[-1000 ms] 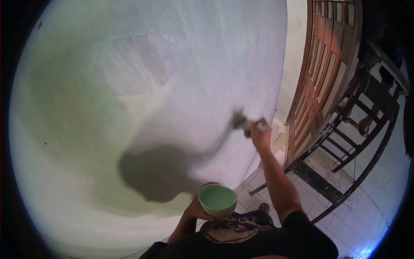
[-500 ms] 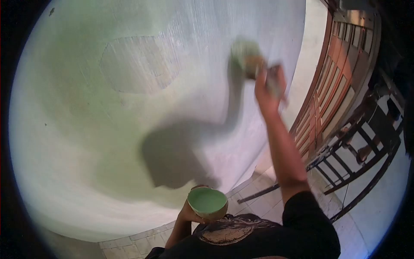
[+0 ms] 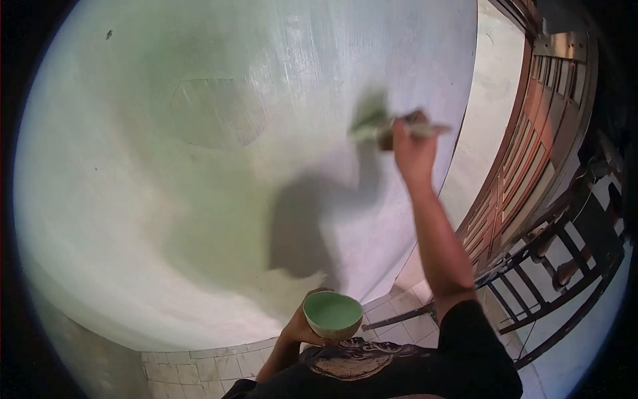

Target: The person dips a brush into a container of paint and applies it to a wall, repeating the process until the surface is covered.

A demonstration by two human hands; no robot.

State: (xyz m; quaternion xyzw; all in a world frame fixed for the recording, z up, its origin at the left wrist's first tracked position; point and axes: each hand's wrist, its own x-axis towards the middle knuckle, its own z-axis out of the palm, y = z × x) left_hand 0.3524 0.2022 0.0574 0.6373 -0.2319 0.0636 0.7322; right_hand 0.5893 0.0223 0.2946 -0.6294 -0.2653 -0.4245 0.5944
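My right hand (image 3: 415,151) is closed around the handle of a paintbrush (image 3: 385,133), raised in front of the wall (image 3: 219,193). The green-tinged bristles point left and overlap the wall surface, slightly blurred by motion. Low in front of my chest, my left hand (image 3: 300,327) grips a bowl (image 3: 333,314) from its side, fingers wrapped round it. Light green paint lies inside the bowl. The wall shows green patches, pale areas and wet-looking vertical streaks near the top. A dark shadow of my head and arm falls across it.
On the right stands a dark metal rack-like frame (image 3: 551,279) with bars, one leg reaching toward the wall's foot. Behind it is a brown wooden louvred door (image 3: 512,166). Pale floor tiles (image 3: 229,366) run along the wall's base.
The brush has turned from pointing up and left to pointing left, and my right hand has lowered slightly. My view has shifted, so the bowl appears a little farther right.
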